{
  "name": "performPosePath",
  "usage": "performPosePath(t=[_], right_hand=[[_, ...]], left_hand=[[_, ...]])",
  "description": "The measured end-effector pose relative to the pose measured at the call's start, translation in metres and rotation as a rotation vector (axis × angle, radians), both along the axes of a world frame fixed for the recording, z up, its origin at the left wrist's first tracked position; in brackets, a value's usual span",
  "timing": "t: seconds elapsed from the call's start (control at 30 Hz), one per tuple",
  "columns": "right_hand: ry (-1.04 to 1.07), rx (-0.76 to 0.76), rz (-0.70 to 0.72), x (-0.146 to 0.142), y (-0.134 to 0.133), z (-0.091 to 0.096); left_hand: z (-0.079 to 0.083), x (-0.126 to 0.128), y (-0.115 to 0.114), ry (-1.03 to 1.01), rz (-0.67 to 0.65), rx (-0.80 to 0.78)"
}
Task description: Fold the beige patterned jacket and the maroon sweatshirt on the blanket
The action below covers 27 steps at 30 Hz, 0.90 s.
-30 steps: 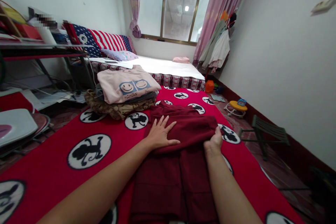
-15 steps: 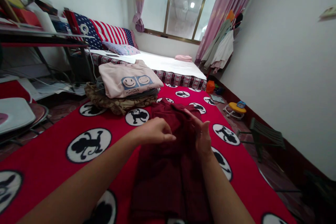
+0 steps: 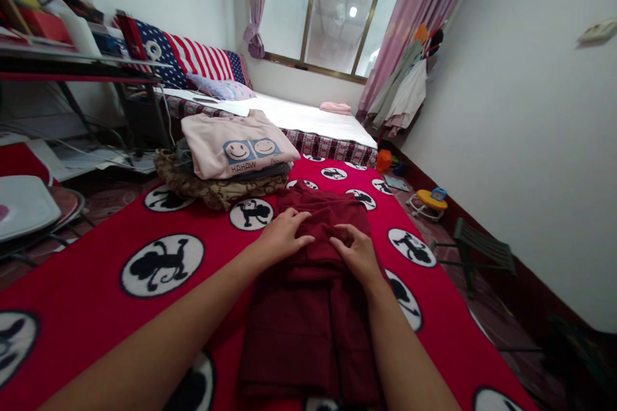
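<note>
Head view, looking down at my own two forearms over a dark red garment (image 3: 313,308) that lies partly folded on the red blanket (image 3: 96,308) with black-and-white cartoon roundels, in front of me and just short of the stack of folded clothes (image 3: 226,167) topped by a pink shirt with two smiley faces. My left hand (image 3: 282,237) rests palm down on the folded-over upper edge of the garment, fingers loosely curled and pressing the cloth rather than gripping it; my right hand (image 3: 354,250) lies flat beside it on the same fold, fingers bent slightly, holding nothing closed in the palm. The two hands sit near each other, not touching. I judge the fabric to be soft, fairly thick and limp, light enough to move with fingertips, prone to sagging and creasing, and not slippery on the fleece beneath; it is best taken at the folded edge or at the corners, with both hands apart to keep the fold square. Compared with half a second ago, when both hands were lifted and pinching a raised bunch of cloth, they are now down on the flattened fold. A bed (image 3: 313,122) and window (image 3: 332,13) stand behind.
</note>
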State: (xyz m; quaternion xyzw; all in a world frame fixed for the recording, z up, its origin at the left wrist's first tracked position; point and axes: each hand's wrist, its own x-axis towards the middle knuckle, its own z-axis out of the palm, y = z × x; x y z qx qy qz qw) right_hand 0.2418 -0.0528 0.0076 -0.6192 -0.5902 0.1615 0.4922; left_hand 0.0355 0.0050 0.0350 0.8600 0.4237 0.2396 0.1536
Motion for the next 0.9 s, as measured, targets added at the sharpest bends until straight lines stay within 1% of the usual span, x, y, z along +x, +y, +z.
performPosePath(t=[0.03, 0.1, 0.2, 0.3, 0.4, 0.47, 0.53, 0.6, 0.67, 0.77, 0.83, 0.9], right_hand=[[-0.029, 0.0, 0.016, -0.002, -0.001, 0.001], [-0.089, -0.023, -0.016, -0.004, -0.002, 0.002], [-0.248, -0.147, -0.146, -0.007, -0.003, 0.006], [-0.366, -0.247, -0.214, -0.011, -0.005, 0.008], [-0.357, -0.236, -0.236, -0.012, -0.006, 0.005], [-0.269, -0.182, -0.185, -0.008, -0.003, 0.002], [-0.14, -0.105, -0.128, 0.003, 0.006, 0.002], [-0.025, -0.023, -0.144, 0.02, 0.02, 0.004], [0.032, 0.026, -0.241, 0.042, 0.037, 0.008], [0.035, 0.032, -0.389, 0.076, 0.061, 0.012], [0.021, 0.016, -0.433, 0.095, 0.072, 0.01], [0.014, 0.001, -0.436, 0.107, 0.079, 0.006]], left_hand=[[-0.007, 0.004, 0.0, -0.019, -0.031, 0.023], [-0.017, 0.009, -0.001, -0.037, -0.064, 0.046], [-0.025, 0.012, -0.004, -0.001, -0.07, 0.053], [-0.03, 0.011, -0.006, 0.033, -0.057, 0.062], [-0.033, 0.01, -0.008, 0.035, -0.055, 0.07], [-0.035, 0.01, -0.008, 0.025, -0.051, 0.076], [-0.036, 0.011, -0.009, 0.012, -0.04, 0.083], [-0.037, 0.012, -0.009, 0.0, -0.031, 0.092], [-0.038, 0.012, -0.009, -0.01, -0.024, 0.099], [-0.039, 0.013, -0.009, -0.025, -0.023, 0.1], [-0.04, 0.012, -0.008, -0.033, -0.026, 0.098], [-0.039, 0.012, -0.008, -0.034, -0.025, 0.092]])
